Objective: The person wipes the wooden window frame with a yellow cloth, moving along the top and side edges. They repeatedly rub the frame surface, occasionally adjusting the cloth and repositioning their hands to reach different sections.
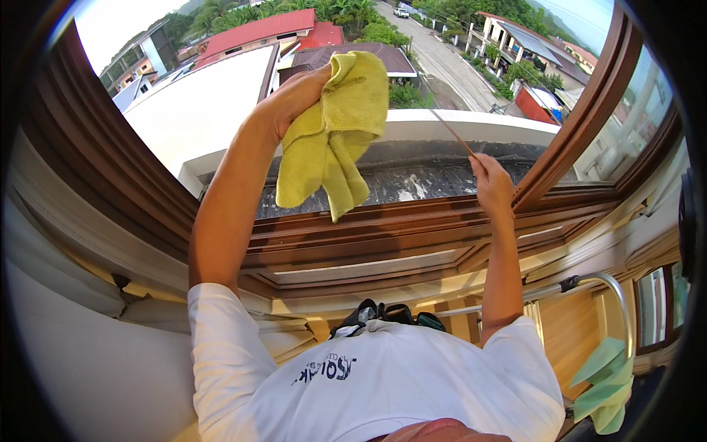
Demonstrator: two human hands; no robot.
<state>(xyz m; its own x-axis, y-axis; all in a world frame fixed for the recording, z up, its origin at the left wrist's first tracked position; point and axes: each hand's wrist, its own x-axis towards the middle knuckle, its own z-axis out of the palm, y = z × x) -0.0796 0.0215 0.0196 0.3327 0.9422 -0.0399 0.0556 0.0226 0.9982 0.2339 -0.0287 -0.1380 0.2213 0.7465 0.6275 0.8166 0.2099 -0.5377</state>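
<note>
My left hand (302,98) grips a yellow terry cloth (342,127) by its upper edge, raised before the wooden-framed window (375,215). The cloth hangs in loose folds and hides most of my fingers; a dark smudge marks its upper part. In my right hand (490,175), at the right of the window, is the end of a thin brown stick (454,132). It slants up and left, away from me, and its far end is too thin and blurred to make out. Cloth and stick are apart.
Beyond the frame lie a stained ledge (409,177) and a white parapet (475,126), with a street below. A metal rail (602,279) at lower right carries green cloths (605,381). Curtains (61,276) hang at left. Dark pouches (395,314) sit at my waist.
</note>
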